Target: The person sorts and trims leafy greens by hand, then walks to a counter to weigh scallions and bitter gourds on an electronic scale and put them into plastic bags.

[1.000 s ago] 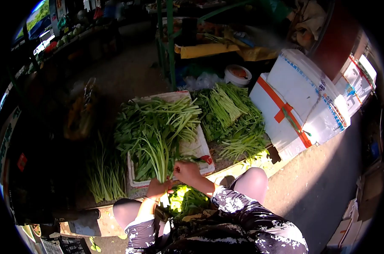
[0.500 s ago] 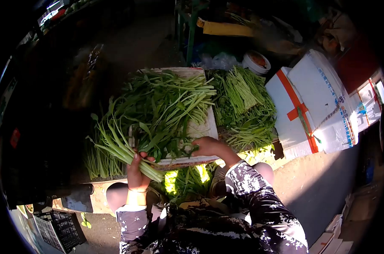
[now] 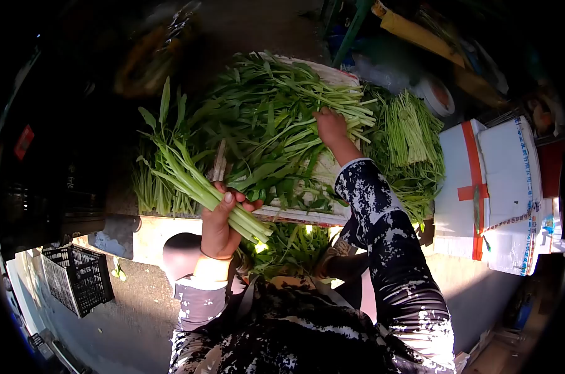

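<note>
A bunch of leafy green stalks (image 3: 192, 177) is gripped in my left hand (image 3: 221, 225), its leaves pointing up and left and its cut ends down and right. My right hand (image 3: 331, 126) reaches over the pile of loose greens (image 3: 263, 106), its fingers curled at the pale stalks on the right; what they pinch is too small to make out. The pile lies on a white foam tray (image 3: 341, 76), whose front edge runs just beyond my left hand.
Bundled greens (image 3: 412, 131) lie right of the tray, beside white foam boxes (image 3: 507, 187) with orange tape. Other greens (image 3: 164, 190) stand left. A black crate (image 3: 76, 277) sits at lower left. More greens (image 3: 288, 246) lie between my knees. A white bucket (image 3: 435, 95) stands behind.
My right hand has moved from the tray's front edge up to the stalks at its right side. My left hand still holds the bunch, now tilted left. The view has turned.
</note>
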A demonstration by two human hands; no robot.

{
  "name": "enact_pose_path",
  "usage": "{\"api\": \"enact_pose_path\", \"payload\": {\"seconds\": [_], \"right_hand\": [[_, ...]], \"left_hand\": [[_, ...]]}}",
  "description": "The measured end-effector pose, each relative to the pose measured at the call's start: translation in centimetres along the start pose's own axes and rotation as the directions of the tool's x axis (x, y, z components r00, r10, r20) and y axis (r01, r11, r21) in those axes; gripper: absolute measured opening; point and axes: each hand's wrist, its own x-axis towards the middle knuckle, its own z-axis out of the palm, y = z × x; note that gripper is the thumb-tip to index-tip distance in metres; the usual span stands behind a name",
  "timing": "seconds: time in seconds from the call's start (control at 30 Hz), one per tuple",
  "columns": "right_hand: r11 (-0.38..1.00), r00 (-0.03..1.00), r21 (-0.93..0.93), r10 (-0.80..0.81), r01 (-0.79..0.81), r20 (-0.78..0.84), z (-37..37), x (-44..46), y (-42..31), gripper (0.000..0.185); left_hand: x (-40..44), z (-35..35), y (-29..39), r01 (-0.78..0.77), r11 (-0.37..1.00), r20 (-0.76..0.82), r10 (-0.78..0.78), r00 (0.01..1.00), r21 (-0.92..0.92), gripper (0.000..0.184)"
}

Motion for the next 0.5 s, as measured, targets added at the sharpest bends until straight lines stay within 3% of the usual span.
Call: {"api": "enact_pose_path", "payload": {"seconds": [0.13, 0.2, 0.27, 0.33, 0.43, 0.5], "right_hand": [[0.980, 0.992, -0.161, -0.109, 0.117, 0.058, -1.3, -1.1, 0.4, 0.023], [0.999, 1.000, 0.053, -0.013, 0.013, 0.001, -3.1, -3.4, -0.2, 0.012], [0.941, 0.980, 0.280, 0.163, -0.188, 0.112, -6.3, -6.5, -1.3, 0.018], [0.865, 0.984, 0.471, 0.176, -0.172, 0.036, -7.2, -10.1, -2.0, 0.017], [0.704, 0.940, 0.635, 0.321, -0.316, 0.113, -9.3, -15.3, -5.2, 0.020], [0.633, 0.919, 0.688, 0.372, -0.356, 0.133, -9.4, -18.2, -7.5, 0.021]], "left_hand": [[0.2, 0.2, 0.2, 0.048, 0.999, -0.058, -0.048, 0.997, -0.003, 0.018], [0.2, 0.3, 0.0, 0.062, 0.998, -0.089, -0.061, 0.994, 0.003, 0.019], [0.3, 0.2, -0.5, 0.121, 0.992, -0.132, -0.115, 0.985, 0.035, 0.019], [0.3, 0.6, -1.2, 0.161, 0.985, -0.122, -0.152, 0.981, 0.064, 0.019], [0.1, 0.3, -3.0, 0.216, 0.971, -0.085, -0.208, 0.974, 0.100, 0.018], [0.0, 0.2, -4.3, 0.331, 0.896, -0.134, -0.304, 0.943, 0.295, 0.018]]}}
